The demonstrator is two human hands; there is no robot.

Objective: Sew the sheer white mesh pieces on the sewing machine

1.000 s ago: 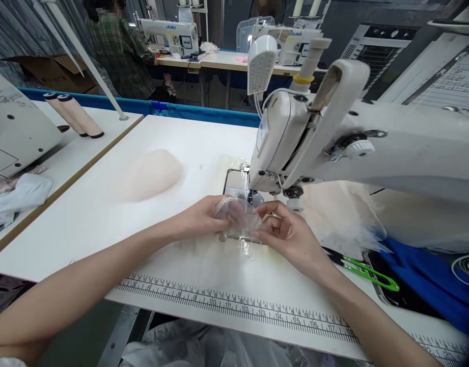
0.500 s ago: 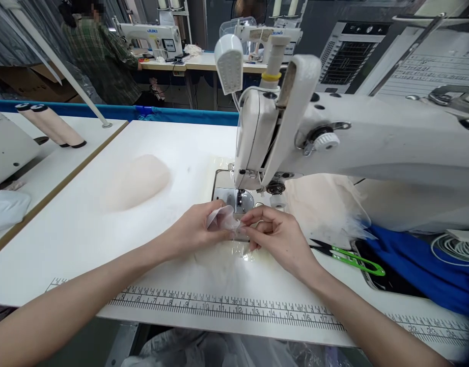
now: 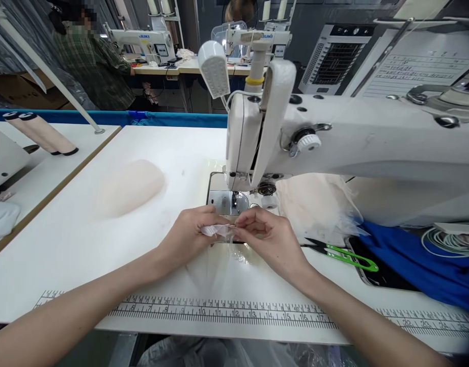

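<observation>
A small piece of thin whitish fabric (image 3: pixel 215 230) is pinched between my two hands, just in front of the needle plate (image 3: pixel 220 202). My left hand (image 3: pixel 190 229) grips its left part, with the thumb partly hidden. At the fabric's right end, the fingertips of my right hand (image 3: pixel 263 229) are closed in a pinch. Directly behind my hands stands the white sewing machine (image 3: pixel 244 137), its presser foot area just beyond my fingers. A sheer pale peach fabric piece (image 3: pixel 137 186) lies flat on the table to the left.
Right of the needle are a pile of sheer peach fabric (image 3: pixel 318 204), green-handled thread snips (image 3: pixel 351 257), a dark phone (image 3: pixel 390 272) and blue cloth (image 3: pixel 402 255). A printed ruler (image 3: pixel 215 311) runs along the front edge. Another person (image 3: pixel 91 66) works at the far table.
The fabric between my hands has gone from an open fold to a flatter, narrower strip. My left fingers have turned over it. The whole view has shifted slightly.
</observation>
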